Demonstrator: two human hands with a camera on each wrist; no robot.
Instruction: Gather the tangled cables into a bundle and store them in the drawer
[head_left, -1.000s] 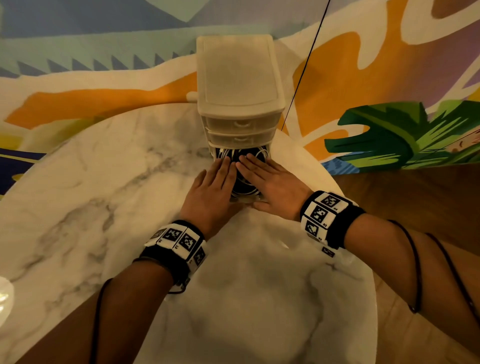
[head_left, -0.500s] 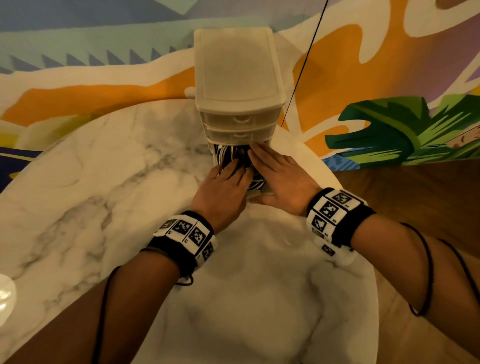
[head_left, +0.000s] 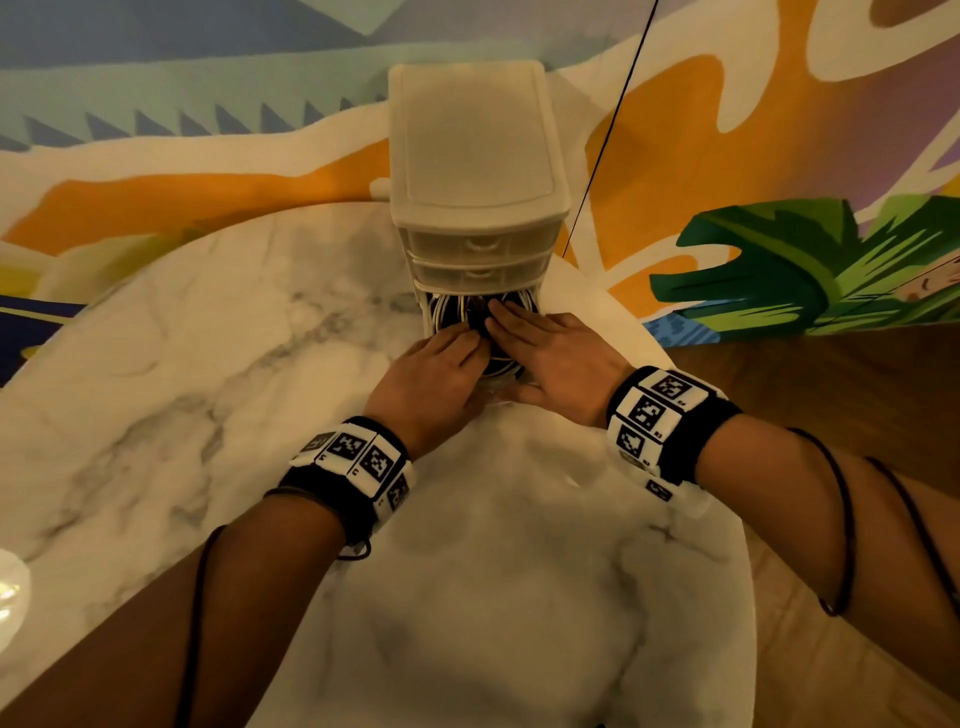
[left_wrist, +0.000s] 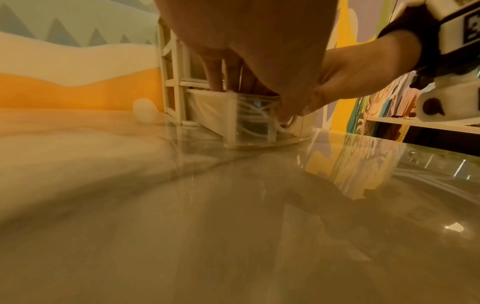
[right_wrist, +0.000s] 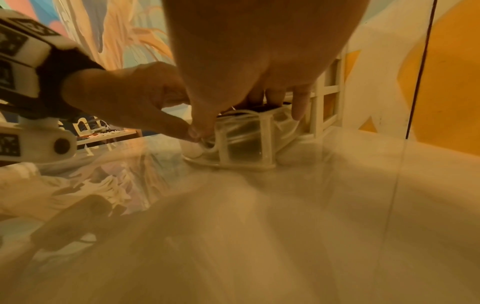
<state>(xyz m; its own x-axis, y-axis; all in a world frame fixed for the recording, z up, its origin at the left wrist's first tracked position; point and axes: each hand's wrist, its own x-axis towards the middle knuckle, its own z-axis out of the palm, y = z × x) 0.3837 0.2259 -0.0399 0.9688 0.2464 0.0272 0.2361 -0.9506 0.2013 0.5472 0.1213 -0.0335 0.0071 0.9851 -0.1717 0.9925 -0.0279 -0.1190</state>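
Note:
A white three-drawer unit (head_left: 472, 171) stands at the far side of the marble table (head_left: 208, 364). Its bottom drawer (left_wrist: 249, 123) is pulled partly out and holds the coiled black and white cables (head_left: 454, 312). My left hand (head_left: 441, 369) has its fingers (left_wrist: 215, 78) pointing down into the drawer onto the cables. Its thumb (right_wrist: 192, 129) touches the drawer's front. My right hand (head_left: 545, 353) lies flat over the cables. Its straight fingers (right_wrist: 298, 105) reach toward the cabinet, and its thumb (left_wrist: 309, 107) is at the drawer's front. Much of the bundle is hidden under both hands.
The two upper drawers (head_left: 478, 257) are closed. A small white round object (left_wrist: 144, 110) sits beside the unit's left rear. A thin black cord (head_left: 608, 130) hangs along the painted wall. The table edge and wooden floor (head_left: 831, 389) lie to the right.
Both hands have slid forward over the drawer, fingertips now nearer the cabinet. The left fingers went from flat to bent down into the drawer. The cables lie lower in the drawer.

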